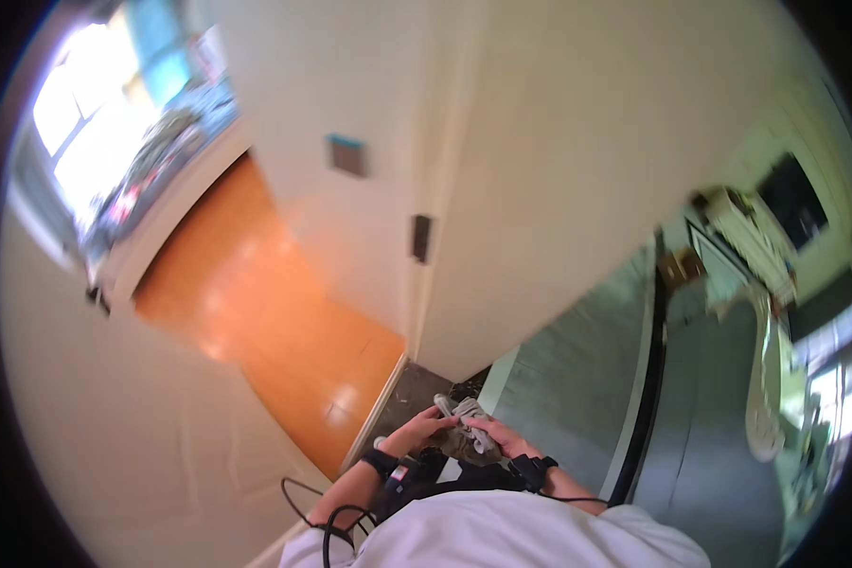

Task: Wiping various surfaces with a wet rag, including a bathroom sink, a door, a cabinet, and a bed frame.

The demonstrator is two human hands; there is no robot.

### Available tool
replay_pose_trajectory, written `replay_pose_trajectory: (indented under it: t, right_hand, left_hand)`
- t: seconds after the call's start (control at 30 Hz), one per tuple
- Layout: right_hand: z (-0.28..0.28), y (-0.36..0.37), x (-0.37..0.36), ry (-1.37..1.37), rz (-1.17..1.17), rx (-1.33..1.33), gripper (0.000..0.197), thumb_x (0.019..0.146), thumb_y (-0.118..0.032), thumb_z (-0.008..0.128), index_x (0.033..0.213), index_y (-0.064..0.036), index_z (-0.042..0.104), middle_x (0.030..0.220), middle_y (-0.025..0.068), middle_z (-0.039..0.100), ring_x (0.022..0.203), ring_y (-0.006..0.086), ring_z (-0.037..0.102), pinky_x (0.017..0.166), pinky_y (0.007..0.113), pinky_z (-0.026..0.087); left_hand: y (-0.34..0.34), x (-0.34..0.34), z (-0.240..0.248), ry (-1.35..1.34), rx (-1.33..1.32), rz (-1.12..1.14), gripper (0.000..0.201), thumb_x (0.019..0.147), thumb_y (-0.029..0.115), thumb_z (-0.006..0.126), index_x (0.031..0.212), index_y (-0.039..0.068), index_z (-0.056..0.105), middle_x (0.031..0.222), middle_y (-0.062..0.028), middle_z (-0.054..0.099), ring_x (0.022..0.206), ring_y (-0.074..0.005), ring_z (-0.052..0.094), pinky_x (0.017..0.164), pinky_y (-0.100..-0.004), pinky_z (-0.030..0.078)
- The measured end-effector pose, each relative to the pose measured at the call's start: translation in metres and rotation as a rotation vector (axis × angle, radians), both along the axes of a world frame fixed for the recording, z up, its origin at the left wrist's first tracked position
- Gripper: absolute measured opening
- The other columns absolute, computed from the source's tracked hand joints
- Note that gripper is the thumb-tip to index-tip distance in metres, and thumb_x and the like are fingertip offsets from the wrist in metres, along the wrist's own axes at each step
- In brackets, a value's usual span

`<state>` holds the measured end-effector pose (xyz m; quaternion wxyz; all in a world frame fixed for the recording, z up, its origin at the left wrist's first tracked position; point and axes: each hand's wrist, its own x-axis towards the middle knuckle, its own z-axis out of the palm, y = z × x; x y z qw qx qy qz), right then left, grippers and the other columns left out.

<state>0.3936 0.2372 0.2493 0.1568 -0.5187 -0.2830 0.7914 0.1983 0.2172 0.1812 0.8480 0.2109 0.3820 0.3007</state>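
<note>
Both sets of fingers, left hand [430, 424] and right hand [504, 436], curl partly closed, gripping a crumpled grey cloth [473, 417] between them. Behind the cloth is a white shirt [530, 530]; left of it, orange floor [284, 322]; right, grey floor [573, 350].

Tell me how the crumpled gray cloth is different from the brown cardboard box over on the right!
The gray cloth is pale, while the cardboard box is brown. The gray cloth is bunched and wrinkly; the cardboard box has flattish sides. The gray cloth is held in the left hand and right hand; the cardboard box is away from both.
</note>
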Motion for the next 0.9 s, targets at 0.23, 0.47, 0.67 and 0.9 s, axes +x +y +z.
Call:
replay_pose_trajectory:
  t: [0.23,0.47,0.67,0.9]
  right_hand:
    - [-0.011,0.034,0.069,0.255,-0.119,-0.068,0.035,0.08,-0.029,0.064,0.105,-0.0055,0.057,0.09,0.004,0.063,0.076,0.0131,0.062,0.067,0.027,0.051]
    - [0.015,0.073,0.183,0.44,-0.251,-0.041,0.037,0.084,-0.03,0.06,0.111,-0.0058,0.053,0.099,0.0056,0.061,0.087,0.0128,0.06,0.073,0.028,0.051]
    - [0.004,0.103,0.273,0.513,-0.56,0.003,0.035,0.086,-0.032,0.056,0.11,-0.0065,0.055,0.103,0.0057,0.061,0.091,0.0143,0.059,0.081,0.027,0.048]
    - [0.019,0.207,0.351,0.554,-0.666,0.057,0.038,0.09,-0.035,0.045,0.112,-0.0045,0.054,0.107,0.0065,0.06,0.097,0.017,0.058,0.088,0.031,0.046]
  left_hand:
    - [0.041,0.054,0.018,0.173,-0.098,0.01,0.03,0.083,0.024,0.062,0.109,0.017,0.049,0.091,0.0003,0.056,0.075,-0.0118,0.052,0.056,-0.029,0.044]
    - [0.115,0.182,0.041,0.04,-0.059,-0.307,0.043,0.086,0.033,0.056,0.121,0.012,0.043,0.119,-0.0082,0.05,0.114,-0.0225,0.045,0.094,-0.0425,0.038]
    - [0.186,0.295,0.052,0.017,-0.104,-0.384,0.045,0.083,0.037,0.06,0.115,0.008,0.05,0.111,-0.0069,0.058,0.098,-0.0196,0.057,0.087,-0.0352,0.047]
    - [0.303,0.381,0.025,-0.084,-0.125,-0.212,0.042,0.081,0.03,0.064,0.112,0.004,0.052,0.106,-0.0076,0.059,0.097,-0.0203,0.057,0.083,-0.0337,0.048]
